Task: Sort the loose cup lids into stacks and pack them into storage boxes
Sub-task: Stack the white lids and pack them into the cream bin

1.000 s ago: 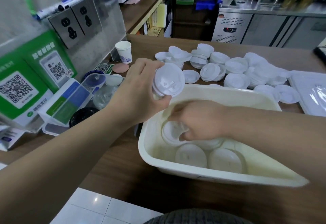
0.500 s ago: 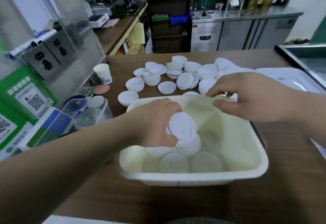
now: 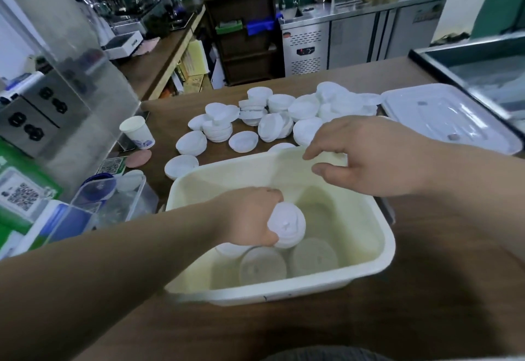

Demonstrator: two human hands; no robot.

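Packing looks to be in its early part. The left hand [image 3: 250,218] grips a stack of lids [image 3: 287,228], fingers and thumb curled round its sides, low inside the cream storage box [image 3: 284,292] toward its left wall; the stack is tilted, its top face turned up toward the camera. A few packed stacks [image 3: 262,266] lie flat along the box's near wall, and much of its floor shows. The right hand [image 3: 369,158] hovers over the box's far rim, fingers loosely bent and apart, pinching nothing. Beyond that rim, toward the back edge of the counter [image 3: 426,303], many loose lids [image 3: 272,116] lie singly or in rough short piles, by my judgement the bulk of the work left. A clear cover [image 3: 449,116] lies near the right edge.
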